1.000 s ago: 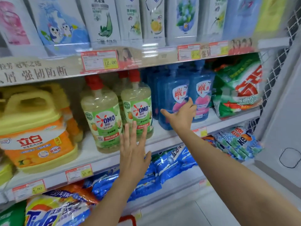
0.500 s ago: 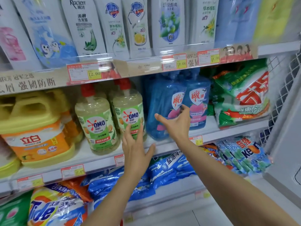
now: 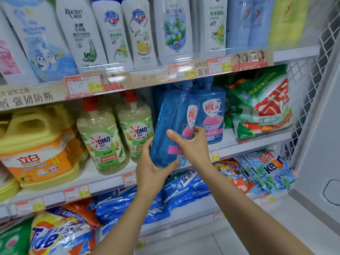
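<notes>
A blue pump bottle of dish liquid (image 3: 172, 118) with a red-and-white shield label is tilted out past the front edge of the middle shelf (image 3: 253, 144). My right hand (image 3: 191, 146) grips its lower front, thumb across the blue side and fingers over the label. My left hand (image 3: 152, 168) cups the bottle's base from below and the left, thumb curled under it. A second, like blue bottle (image 3: 211, 115) stands upright on the shelf right behind it.
Two OMO bottles (image 3: 103, 137) with red caps stand to the left, beside a yellow jug (image 3: 35, 148). A green-and-red detergent bag (image 3: 261, 105) lies to the right. Shampoo bottles (image 3: 128, 30) fill the shelf above; blue bags (image 3: 184, 188) lie below. A white cabinet (image 3: 320, 144) stands at the right.
My right hand has closed round the blue bottle and pulled it forward and tilted off the shelf. My left hand rose from open in mid-air to hold the bottle's base.
</notes>
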Demonstrator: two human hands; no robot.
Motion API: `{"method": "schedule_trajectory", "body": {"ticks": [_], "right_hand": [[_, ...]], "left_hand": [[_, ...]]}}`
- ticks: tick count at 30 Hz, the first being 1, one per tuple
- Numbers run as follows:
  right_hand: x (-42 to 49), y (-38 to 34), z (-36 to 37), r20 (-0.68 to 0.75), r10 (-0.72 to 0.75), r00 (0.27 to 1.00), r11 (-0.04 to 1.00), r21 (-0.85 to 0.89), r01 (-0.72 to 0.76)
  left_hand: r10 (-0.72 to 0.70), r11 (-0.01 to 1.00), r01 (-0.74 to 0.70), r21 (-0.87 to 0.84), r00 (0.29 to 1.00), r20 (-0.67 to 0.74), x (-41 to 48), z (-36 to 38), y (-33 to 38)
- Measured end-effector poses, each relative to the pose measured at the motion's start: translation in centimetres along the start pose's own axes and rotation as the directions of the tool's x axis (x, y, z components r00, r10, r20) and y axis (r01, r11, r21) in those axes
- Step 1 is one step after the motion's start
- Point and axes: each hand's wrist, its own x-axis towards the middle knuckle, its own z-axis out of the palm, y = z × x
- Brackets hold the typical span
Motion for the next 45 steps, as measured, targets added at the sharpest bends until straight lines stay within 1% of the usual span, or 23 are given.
{"method": "schedule_trajectory", "body": {"ticks": [3, 5, 6, 8, 10, 12, 17, 18, 20, 23, 25, 27, 29, 31, 34, 36, 38, 40, 42, 44, 45], "right_hand": [[-1.2, 0.1, -1.1, 0.092, 0.013, 0.996, 0.995, 0.096, -0.022], [-2.3, 0.2, -2.3, 0.167, 0.012, 0.986, 0.989, 0.145, -0.037], [-2.8, 0.2, -2.9, 0.209, 0.028, 0.977, 0.983, 0.174, -0.066], [-3.6, 0.6, -4.1, 0.308, 0.091, 0.947, 0.948, 0.265, -0.177], [-4.4, 1.2, -4.9, 0.384, 0.121, 0.916, 0.906, 0.333, -0.259], [-5.2, 1.5, -5.4, 0.387, 0.141, 0.911, 0.916, 0.298, -0.268], [-5.9, 0.8, -6.4, 0.315, 0.158, 0.936, 0.941, 0.239, -0.239], [-5.9, 0.4, -6.6, 0.322, 0.154, 0.934, 0.950, 0.212, -0.230], [-6.4, -0.6, -6.9, 0.379, 0.140, 0.915, 0.964, 0.160, -0.214], [-7.4, -1.8, -6.9, 0.449, 0.133, 0.883, 0.978, 0.083, -0.190], [-7.9, -2.5, -6.6, 0.437, 0.157, 0.886, 0.978, 0.054, -0.200], [-8.2, -2.8, -6.5, 0.413, 0.168, 0.895, 0.973, 0.074, -0.217], [-8.2, -2.7, -6.5, 0.403, 0.166, 0.900, 0.963, 0.128, -0.236], [-8.3, -2.5, -6.6, 0.385, 0.189, 0.904, 0.947, 0.172, -0.271], [-8.2, -2.9, -6.3, 0.313, 0.236, 0.920, 0.948, 0.135, -0.289], [-8.0, -3.5, -6.2, 0.289, 0.219, 0.932, 0.964, 0.080, -0.252], [-8.1, -4.2, -5.7, 0.339, 0.201, 0.919, 0.976, 0.014, -0.219], [-8.3, -4.3, -5.0, 0.347, 0.231, 0.909, 0.968, 0.010, -0.250], [-8.5, -4.0, -4.2, 0.302, 0.271, 0.914, 0.955, 0.037, -0.296], [-8.7, -3.3, -4.0, 0.245, 0.297, 0.923, 0.940, 0.092, -0.327], [-8.7, -2.9, -4.0, 0.222, 0.298, 0.928, 0.932, 0.144, -0.334]], "left_hand": [[-0.053, 0.996, 0.051, -0.068, 0.998, -0.025, -1.4, -0.3, 0.5], [-0.135, 0.977, 0.127, -0.170, 0.990, -0.035, -2.6, -0.7, 0.7], [-0.186, 0.957, 0.174, -0.230, 0.982, -0.031, -3.3, -0.8, 0.7], [-0.277, 0.907, 0.263, -0.329, 0.961, 0.004, -4.8, -1.3, 0.7], [-0.329, 0.867, 0.323, -0.380, 0.943, 0.052, -6.0, -2.0, 0.9], [-0.350, 0.858, 0.356, -0.371, 0.933, 0.087, -6.5, -2.7, 1.2], [-0.402, 0.835, 0.447, -0.321, 0.894, 0.199, -7.0, -3.4, 3.1], [-0.422, 0.820, 0.471, -0.327, 0.882, 0.211, -7.2, -3.4, 3.4], [-0.454, 0.790, 0.510, -0.341, 0.860, 0.234, -7.2, -3.6, 4.1], [-0.458, 0.778, 0.524, -0.346, 0.851, 0.258, -6.7, -4.5, 5.1], [-0.461, 0.776, 0.526, -0.348, 0.850, 0.256, -6.3, -5.2, 5.6], [-0.450, 0.781, 0.523, -0.340, 0.850, 0.273, -6.0, -5.7, 5.8], [-0.425, 0.791, 0.506, -0.345, 0.859, 0.285, -6.0, -6.0, 5.9], [-0.394, 0.821, 0.461, -0.336, 0.884, 0.250, -6.2, -6.1, 5.7], [-0.308, 0.881, 0.363, -0.304, 0.927, 0.214, -6.5, -6.2, 5.1], [-0.239, 0.917, 0.296, -0.266, 0.944, 0.229, -6.7, -6.2, 4.4], [-0.186, 0.961, 0.222, -0.165, 0.960, 0.210, -7.0, -6.1, 3.7], [-0.131, 0.988, 0.143, -0.060, 0.977, 0.166, -7.3, -5.9, 3.1], [-0.030, 0.997, 0.019, 0.078, 0.989, 0.144, -7.7, -5.6, 3.0], [0.088, 0.969, -0.121, 0.217, 0.984, 0.155, -7.8, -5.4, 2.7], [0.123, 0.956, -0.162, 0.246, 0.978, 0.166, -7.9, -5.4, 2.7]]}}
